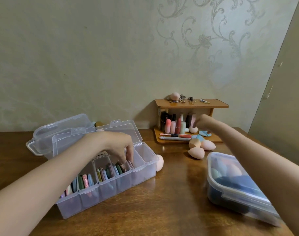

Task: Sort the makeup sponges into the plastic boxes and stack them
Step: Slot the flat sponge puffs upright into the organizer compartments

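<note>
Sponges (195,152) lie loose by the shelf (191,103); my right hand (200,120) pinches one there, blurred. Left fingers (128,155) tuck flat pads into the box (111,184); I'd seat them upright.

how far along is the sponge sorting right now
Done: flat puffs fill three compartments of the open divided box, and the lidded box holds sponges. In hand: the left hand sits at the fourth compartment; the right hand reaches a sponge on the wooden shelf. Left: three egg sponges loose on the table, stacking.
</note>
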{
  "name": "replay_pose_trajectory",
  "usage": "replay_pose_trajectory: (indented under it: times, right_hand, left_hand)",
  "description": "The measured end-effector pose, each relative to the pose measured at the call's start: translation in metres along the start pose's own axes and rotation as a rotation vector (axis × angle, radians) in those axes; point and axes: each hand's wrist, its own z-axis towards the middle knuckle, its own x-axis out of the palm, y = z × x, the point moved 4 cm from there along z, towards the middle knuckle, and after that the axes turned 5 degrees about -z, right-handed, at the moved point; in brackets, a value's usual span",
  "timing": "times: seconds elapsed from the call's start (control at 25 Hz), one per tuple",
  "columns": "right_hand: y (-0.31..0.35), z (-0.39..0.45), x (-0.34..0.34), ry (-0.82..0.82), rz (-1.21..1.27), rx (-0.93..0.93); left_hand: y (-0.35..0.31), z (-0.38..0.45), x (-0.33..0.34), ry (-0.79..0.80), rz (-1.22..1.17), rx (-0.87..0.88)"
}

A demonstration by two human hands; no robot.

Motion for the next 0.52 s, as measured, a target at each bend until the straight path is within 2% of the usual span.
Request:
replay_pose_trajectory:
  times: [0.12,0.32,0.44,0.52]
  right_hand:
    - [-0.025,0.020,0.026,0.145,-0.172,0.088]
    - [-0.029,0.026,0.040,0.068,-0.162,0.156]
    - [-0.028,0.028,0.037,0.002,-0.080,0.134]
    - [-0.027,0.022,0.023,-0.096,0.154,0.160]
  left_hand:
    - [0.003,0.004,0.000,0.024,-0.016,0.012]
    - [0.001,0.007,0.000,0.047,0.006,0.015]
    - [0.000,0.006,0.001,0.038,-0.007,0.023]
    - [0.001,0.005,0.002,0.018,-0.016,0.020]
